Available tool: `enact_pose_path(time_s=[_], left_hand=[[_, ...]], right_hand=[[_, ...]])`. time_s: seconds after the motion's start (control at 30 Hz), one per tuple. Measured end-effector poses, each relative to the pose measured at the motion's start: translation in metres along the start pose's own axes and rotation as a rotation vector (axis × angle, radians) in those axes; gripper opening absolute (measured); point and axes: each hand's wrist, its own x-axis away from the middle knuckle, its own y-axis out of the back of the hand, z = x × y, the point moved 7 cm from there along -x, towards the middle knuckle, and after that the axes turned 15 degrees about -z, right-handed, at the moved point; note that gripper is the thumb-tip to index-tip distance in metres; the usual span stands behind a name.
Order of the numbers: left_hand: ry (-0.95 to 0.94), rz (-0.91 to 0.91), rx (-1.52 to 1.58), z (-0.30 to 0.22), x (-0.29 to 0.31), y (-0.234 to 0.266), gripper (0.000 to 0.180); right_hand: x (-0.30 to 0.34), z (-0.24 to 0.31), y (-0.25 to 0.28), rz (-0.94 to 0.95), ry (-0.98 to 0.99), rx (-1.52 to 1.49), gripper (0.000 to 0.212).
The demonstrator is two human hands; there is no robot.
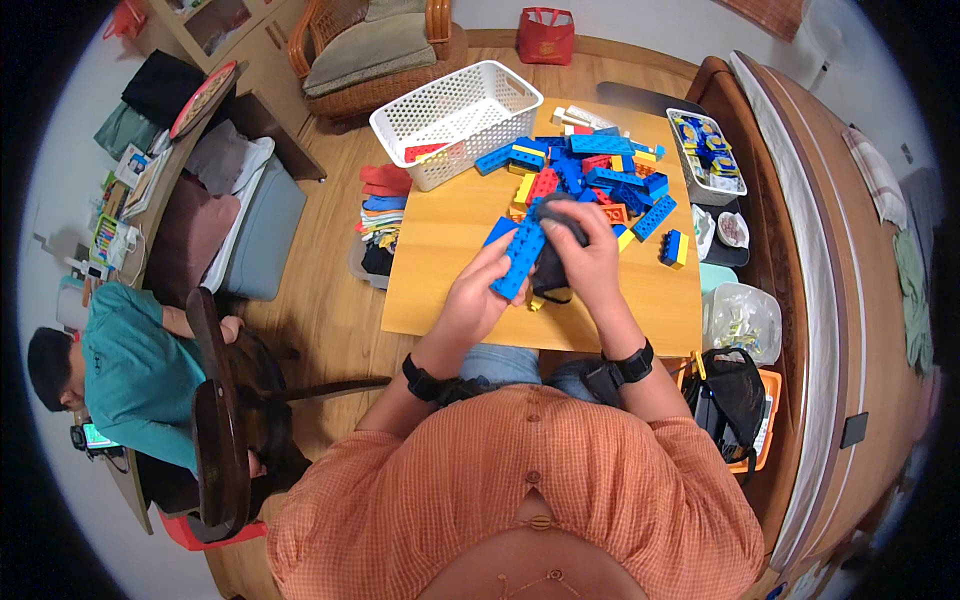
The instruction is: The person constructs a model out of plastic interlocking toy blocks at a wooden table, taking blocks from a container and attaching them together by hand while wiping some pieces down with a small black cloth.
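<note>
Nearest to me on the feed is the wearer's orange checked shirt point(520, 440), and from it 2 forearms reach forward over the wooden table point(430, 285), each with a black band at the wrist. I have the left hand point(475, 295) clamped on the lower end of a long blue brick point(518, 262), fingers along its side. The brick is held up at a tilt above the near half of the table. The right hand point(590, 245) is closed on a dark cloth point(552, 275), which it presses against the brick's upper end; part of the cloth hangs down between the 2 hands.

Just below the cloth I make out a small yellow piece point(537, 303) on the wood. Beyond the hands lies a heap of bricks point(610, 175), mostly blue with some red, yellow and orange. To its right, 1 blue-and-yellow block point(674, 249) sits apart. At the table's far left corner I can see a white perforated basket point(455, 165) with a red piece point(425, 152) inside.

Off to my left, a person in a teal top point(145, 370) sits on a chair. Farthest out, a wicker armchair point(375, 55) and a red bag point(546, 37) stand on the floor.
</note>
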Motion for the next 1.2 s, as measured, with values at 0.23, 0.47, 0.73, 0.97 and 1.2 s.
enact_pose_path(time_s=[0.23,0.47,0.73,0.97,1.2], left_hand=[[-0.037,-0.007,0.157,-0.001,-0.019,-0.002,0.045],[-0.036,-0.042,-0.152,0.007,0.0,-0.003,0.044],[-0.021,0.017,-0.139,-0.007,0.003,-0.008,0.059],[0.027,0.188,-0.01,-0.006,0.009,-0.027,0.051],[-0.006,-0.255,0.052,0.007,-0.02,-0.01,0.044]], right_hand=[[0.068,0.027,-0.013,0.384,0.092,-0.026,0.026],[0.003,0.011,0.035,0.048,-0.002,0.111,0.023],[0.007,-0.01,0.035,0.178,-0.504,-0.3,0.024],[0.008,-0.001,0.02,0.114,-0.391,-0.352,0.023],[0.036,0.024,0.001,0.284,0.051,-0.064,0.027]])
